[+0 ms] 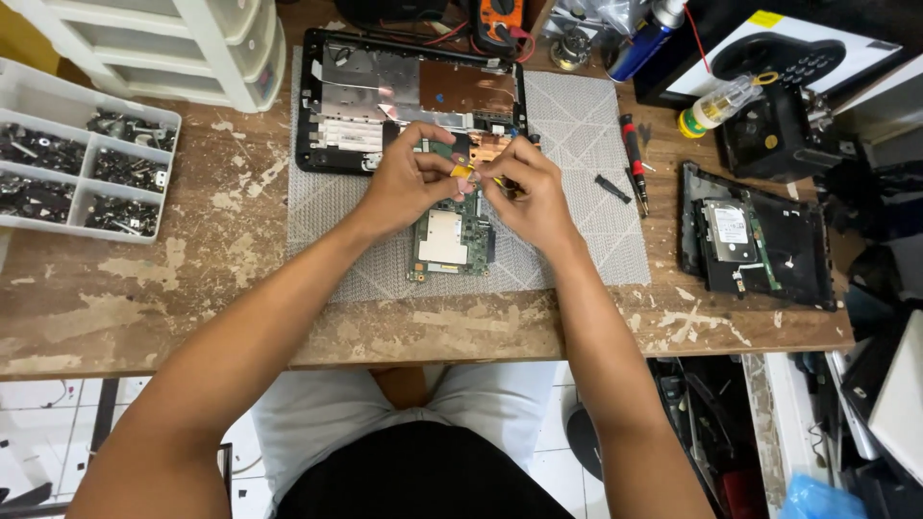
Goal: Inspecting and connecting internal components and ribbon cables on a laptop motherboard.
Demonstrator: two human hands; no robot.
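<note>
Fingers of left hand and right hand pinched together on yellow tape piece, above green circuit board, grey mat

A white rectangular label sits on the silver drive, well right of the fingers. Far up and right of them, a white-and-black box carries a small yellow sticker.

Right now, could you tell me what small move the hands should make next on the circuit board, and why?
Probably peel the yellow tape gently upward: the left hand and right hand both pinch at it over the circuit board, which lies loose on the grey mat.
</note>
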